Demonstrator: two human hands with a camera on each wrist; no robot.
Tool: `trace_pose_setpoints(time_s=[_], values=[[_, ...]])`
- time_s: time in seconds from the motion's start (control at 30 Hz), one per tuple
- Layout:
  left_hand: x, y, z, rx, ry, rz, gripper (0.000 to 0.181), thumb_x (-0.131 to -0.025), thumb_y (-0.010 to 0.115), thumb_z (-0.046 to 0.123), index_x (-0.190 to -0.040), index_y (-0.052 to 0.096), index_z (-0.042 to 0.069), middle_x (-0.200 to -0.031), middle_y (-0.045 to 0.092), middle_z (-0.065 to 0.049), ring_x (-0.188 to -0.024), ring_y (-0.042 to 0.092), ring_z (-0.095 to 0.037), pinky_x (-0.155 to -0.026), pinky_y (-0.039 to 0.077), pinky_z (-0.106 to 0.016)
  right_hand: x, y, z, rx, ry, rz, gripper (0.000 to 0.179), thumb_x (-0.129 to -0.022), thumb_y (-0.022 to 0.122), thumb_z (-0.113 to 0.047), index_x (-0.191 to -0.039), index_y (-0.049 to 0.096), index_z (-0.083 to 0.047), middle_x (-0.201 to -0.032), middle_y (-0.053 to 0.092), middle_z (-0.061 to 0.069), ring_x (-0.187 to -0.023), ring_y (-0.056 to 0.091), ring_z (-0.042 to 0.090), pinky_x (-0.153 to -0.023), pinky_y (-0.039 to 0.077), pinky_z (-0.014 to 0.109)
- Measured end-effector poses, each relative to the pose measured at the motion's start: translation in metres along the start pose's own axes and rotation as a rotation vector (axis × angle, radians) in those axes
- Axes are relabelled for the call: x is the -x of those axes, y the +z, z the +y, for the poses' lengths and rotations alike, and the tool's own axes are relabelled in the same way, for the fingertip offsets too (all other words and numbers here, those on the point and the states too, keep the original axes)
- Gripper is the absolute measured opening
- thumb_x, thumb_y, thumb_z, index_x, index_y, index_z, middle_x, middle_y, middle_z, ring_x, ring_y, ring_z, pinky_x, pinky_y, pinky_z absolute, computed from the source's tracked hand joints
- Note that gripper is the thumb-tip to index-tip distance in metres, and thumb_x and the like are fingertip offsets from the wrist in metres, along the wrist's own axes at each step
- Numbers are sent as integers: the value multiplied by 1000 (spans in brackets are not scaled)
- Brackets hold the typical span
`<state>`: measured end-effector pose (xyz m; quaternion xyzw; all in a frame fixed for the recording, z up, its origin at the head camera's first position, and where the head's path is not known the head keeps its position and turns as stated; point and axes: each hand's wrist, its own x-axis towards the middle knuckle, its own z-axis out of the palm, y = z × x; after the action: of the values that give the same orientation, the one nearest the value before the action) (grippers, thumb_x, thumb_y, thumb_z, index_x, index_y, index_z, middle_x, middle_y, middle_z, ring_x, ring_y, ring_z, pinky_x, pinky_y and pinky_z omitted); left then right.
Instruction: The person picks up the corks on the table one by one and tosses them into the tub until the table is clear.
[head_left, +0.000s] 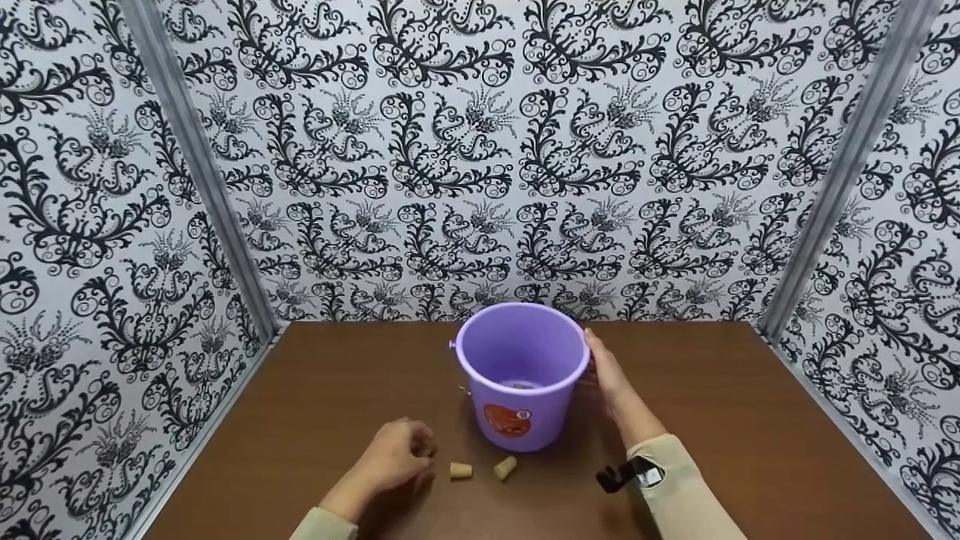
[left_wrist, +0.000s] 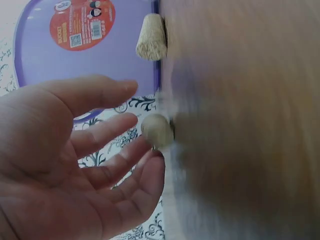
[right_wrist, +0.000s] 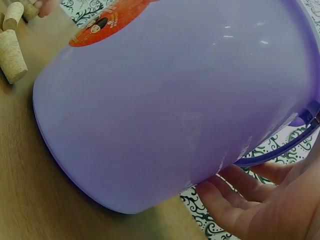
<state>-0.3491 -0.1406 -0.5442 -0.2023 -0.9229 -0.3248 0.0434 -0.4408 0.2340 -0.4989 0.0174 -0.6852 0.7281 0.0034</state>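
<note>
A purple bucket (head_left: 521,416) with an orange label (head_left: 508,421) stands upright on the brown table. My right hand (head_left: 609,367) rests against its right side, just below the rim; in the right wrist view its fingers (right_wrist: 220,200) touch the wall near the purple handle (right_wrist: 285,152). Low over the table, left of the bucket, my left hand (head_left: 397,454) hovers with loosely bent fingers and an empty palm. One tapered cork (head_left: 460,471) lies beside its fingertips. Another cork (head_left: 505,469) lies nearer the bucket's base.
Patterned black-and-white walls (head_left: 480,150) enclose the table (head_left: 337,367) at the back and both sides. Grey posts (head_left: 202,165) mark the corners. A small greyish spot shows on the bucket's inside bottom. A black strap (head_left: 626,474) circles the right wrist.
</note>
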Motion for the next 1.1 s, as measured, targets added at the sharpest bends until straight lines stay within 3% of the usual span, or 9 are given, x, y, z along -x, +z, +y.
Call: trace_pose_setpoints(time_s=[0.2, 0.4, 0.67, 1.1], values=[[-9, 4, 0, 6, 10, -13, 21, -69, 76, -3, -87, 72, 8, -81, 67, -5, -76, 51, -10, -65, 43, -26, -2, 1, 1, -26, 8, -9, 70, -112, 32, -50, -143, 60, 5, -131, 70, 29, -111, 71, 36, -91, 57, 38], [-13, 7, -4, 47, 22, -48, 30, -62, 73, -10, -89, 75, 2, -77, 69, -4, -67, 52, -7, -60, 45, -24, -2, 1, 1, -84, 28, -31, 69, -112, 32, -50, -139, 61, 6, -123, 75, 25, -105, 73, 31, -86, 59, 36], [-13, 6, -5, 22, 10, -44, 33, -63, 73, -11, -92, 78, 4, -88, 74, -3, -78, 59, -13, -66, 51, -26, -2, 1, 0, -60, 11, -24, 69, -111, 33, -50, -141, 61, 6, -125, 74, 26, -106, 74, 31, -87, 58, 36], [-9, 5, -3, 0, 23, -35, 31, -64, 74, -12, -89, 78, 6, -89, 76, -1, -84, 64, -16, -71, 55, -31, 2, -1, 1, -7, 26, -30, 73, -111, 31, -56, -144, 59, 3, -130, 71, 28, -106, 75, 31, -86, 59, 37]])
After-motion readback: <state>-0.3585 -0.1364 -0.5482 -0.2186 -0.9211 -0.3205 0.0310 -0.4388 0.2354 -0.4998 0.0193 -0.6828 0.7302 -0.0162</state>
